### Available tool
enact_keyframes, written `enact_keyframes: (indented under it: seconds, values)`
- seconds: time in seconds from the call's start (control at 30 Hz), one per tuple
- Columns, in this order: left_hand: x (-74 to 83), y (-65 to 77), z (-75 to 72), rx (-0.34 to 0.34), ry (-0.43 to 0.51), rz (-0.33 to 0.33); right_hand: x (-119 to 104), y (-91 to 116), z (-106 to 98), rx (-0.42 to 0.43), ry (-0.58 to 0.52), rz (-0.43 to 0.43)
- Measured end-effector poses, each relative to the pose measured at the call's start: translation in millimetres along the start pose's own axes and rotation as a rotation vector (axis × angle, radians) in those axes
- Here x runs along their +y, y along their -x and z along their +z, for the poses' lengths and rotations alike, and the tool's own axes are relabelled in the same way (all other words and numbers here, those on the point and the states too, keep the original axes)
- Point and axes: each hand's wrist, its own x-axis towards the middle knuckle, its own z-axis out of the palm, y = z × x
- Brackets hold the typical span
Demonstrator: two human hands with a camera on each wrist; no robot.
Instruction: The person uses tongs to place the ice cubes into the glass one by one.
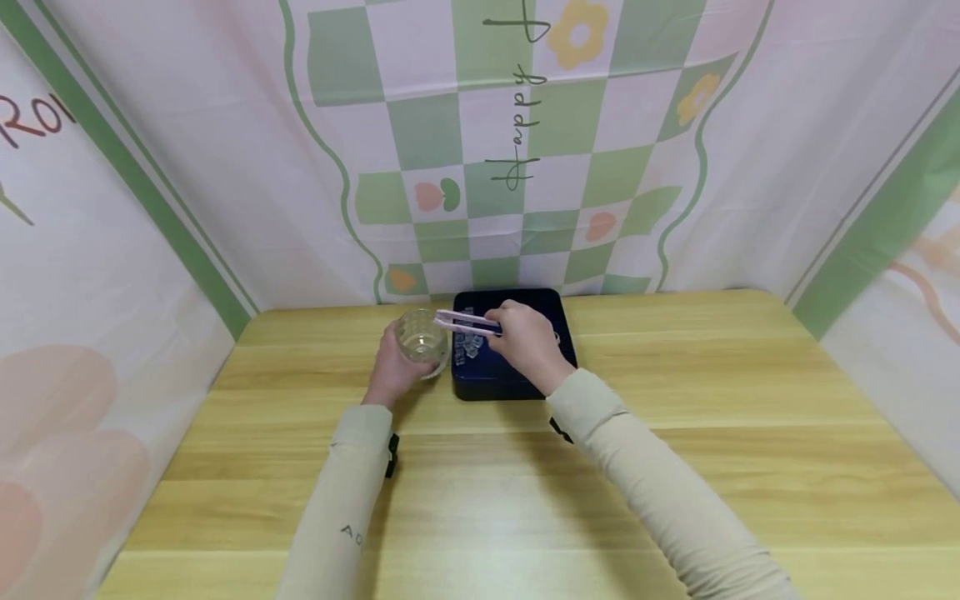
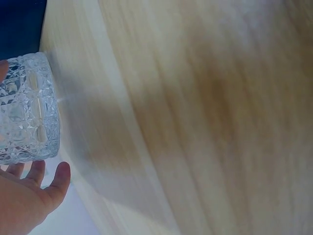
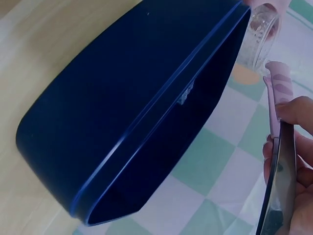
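Note:
My left hand [image 1: 395, 367] grips a clear glass [image 1: 418, 329] from its left side, next to the dark blue box. In the left wrist view the glass [image 2: 29, 110] shows a cut, faceted wall, and the fingers of the left hand [image 2: 29, 196] lie along its lower side. My right hand [image 1: 528, 337], over the box, holds tongs [image 1: 468, 322] with pink tips and metal arms, seen in the right wrist view as well [image 3: 282, 142]. Their tips reach left to the rim of the glass in the head view, with nothing visible between them.
A dark blue open box [image 1: 487, 387] stands near the back edge of the wooden table [image 1: 465, 500]. Several small clear pieces [image 1: 472, 343] lie along its left part. Behind the table hangs a green checkered curtain [image 1: 487, 167], with printed fabric on both sides.

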Motion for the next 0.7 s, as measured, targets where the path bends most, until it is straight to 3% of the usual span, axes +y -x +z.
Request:
enact_keyframes:
  seconds: [0.33, 0.7]
  values:
    - [1.1, 0.6, -0.7, 0.002, 0.017, 0.028, -11, 2, 2, -0.026, 0.012, -0.057]
    - [-2.5, -2.4, -0.2, -0.003, 0.006, 0.026, -11, 1, 6, -0.047, 0.01, -0.063]
